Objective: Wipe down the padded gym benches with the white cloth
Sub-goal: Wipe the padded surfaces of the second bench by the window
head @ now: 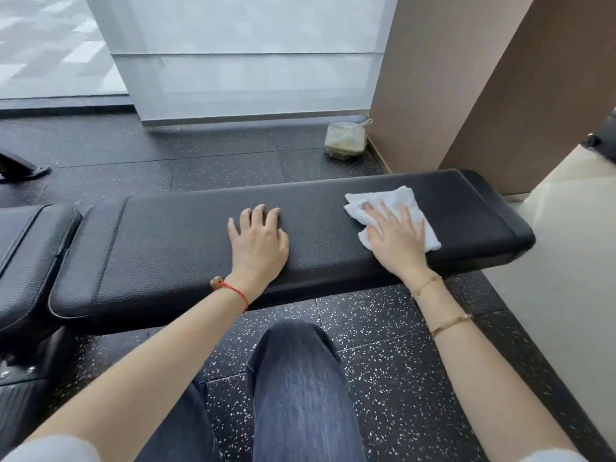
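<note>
A long black padded bench runs across the view in front of me. A folded white cloth lies on its right part. My right hand rests flat on the cloth, fingers spread, pressing it against the pad. My left hand lies flat on the bare pad near the bench's middle, fingers apart, holding nothing. A second black pad adjoins the bench at the left edge of the view.
The floor is black rubber tile with white specks. A clear plastic container with a spoon sits on the floor behind the bench, by a brown wall column. My knees in dark jeans are below the bench. Pale flooring lies to the right.
</note>
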The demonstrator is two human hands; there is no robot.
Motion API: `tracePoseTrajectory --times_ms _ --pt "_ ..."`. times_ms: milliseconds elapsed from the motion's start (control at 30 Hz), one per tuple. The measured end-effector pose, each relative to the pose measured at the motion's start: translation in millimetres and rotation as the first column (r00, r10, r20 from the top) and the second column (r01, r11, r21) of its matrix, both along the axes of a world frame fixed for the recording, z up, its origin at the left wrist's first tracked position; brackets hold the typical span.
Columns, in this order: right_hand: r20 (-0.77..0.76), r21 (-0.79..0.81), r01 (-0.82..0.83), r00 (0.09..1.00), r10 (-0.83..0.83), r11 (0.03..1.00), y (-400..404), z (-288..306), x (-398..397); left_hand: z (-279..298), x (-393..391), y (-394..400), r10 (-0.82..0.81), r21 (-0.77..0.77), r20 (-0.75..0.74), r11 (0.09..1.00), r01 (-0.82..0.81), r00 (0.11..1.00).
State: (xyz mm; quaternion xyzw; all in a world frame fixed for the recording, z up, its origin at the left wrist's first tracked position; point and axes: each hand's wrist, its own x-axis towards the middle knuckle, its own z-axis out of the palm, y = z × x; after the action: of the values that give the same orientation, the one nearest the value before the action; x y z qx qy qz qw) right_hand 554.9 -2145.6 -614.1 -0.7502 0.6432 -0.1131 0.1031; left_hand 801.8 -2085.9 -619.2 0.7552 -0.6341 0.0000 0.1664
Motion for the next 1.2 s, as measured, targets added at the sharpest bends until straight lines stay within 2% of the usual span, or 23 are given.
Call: tracePoseTrajectory --times_ms 100,233,300,400,467,600,667,733,800,900,1033,1100,1200 --pt "-0.009 -0.031 -0.097 0.995 0.097 0.995 18 -3 -25 -5 -12 -5 0.046 0.005 0.017 0.999 -0.046 0.999" --pt "-0.069 -0.023 0.127 0.989 -0.128 0.992 -20 -1 -68 -8 -11 -6 0.064 -0.024 0.055 0.998 -0.063 0.996" --pt "-0.047 0.026 0.240 0.970 -0.238 0.970 -51 1 -74 -7 -12 -7 0.075 -0.021 0.060 0.997 -0.074 0.995" --pt "0.006 0.103 0.300 0.953 -0.302 0.948 -92 6 -56 -6 -13 -7 0.084 -0.024 0.058 0.996 -0.082 0.995" --pt "0.023 0.128 0.245 0.968 -0.250 0.961 -106 9 -29 -7 -12 -7 0.089 -0.028 0.062 0.996 -0.088 0.994" --pt "-0.018 0.063 -0.098 0.995 0.099 0.993 -74 6 26 -7 -12 -7 0.093 -0.045 0.074 0.995 -0.090 0.993" --pt "-0.019 0.023 -0.219 0.975 0.220 0.975 -43 0 29 -6 -13 -7 0.095 -0.047 0.077 0.995 -0.092 0.992" --pt "-0.031 0.021 -0.271 0.962 0.272 0.962 -25 -4 8 -6 -13 -7 0.093 -0.045 0.076 0.995 -0.090 0.993" --pt "-0.045 0.003 -0.230 0.972 0.230 0.973 -20 -7 -27 -6 -13 -7 0.095 -0.047 0.070 0.995 -0.092 0.993" --pt "-0.095 -0.063 -0.032 0.995 0.026 0.997 -35 -3 -82 -6 -13 -6 0.105 -0.051 0.074 0.994 -0.101 0.992" --pt "-0.062 0.041 0.267 0.963 -0.264 0.963 -67 3 -105 -5 -16 -6 0.104 -0.047 0.056 0.994 -0.102 0.993" --pt "-0.024 0.070 0.276 0.961 -0.275 0.959 -65 4 -83 -5 -16 -6 0.099 -0.046 0.043 0.994 -0.097 0.994" --pt "-0.026 0.024 0.065 0.998 -0.065 0.998 -32 1 -31 -6 -15 -6 0.096 -0.053 0.040 0.994 -0.094 0.995"
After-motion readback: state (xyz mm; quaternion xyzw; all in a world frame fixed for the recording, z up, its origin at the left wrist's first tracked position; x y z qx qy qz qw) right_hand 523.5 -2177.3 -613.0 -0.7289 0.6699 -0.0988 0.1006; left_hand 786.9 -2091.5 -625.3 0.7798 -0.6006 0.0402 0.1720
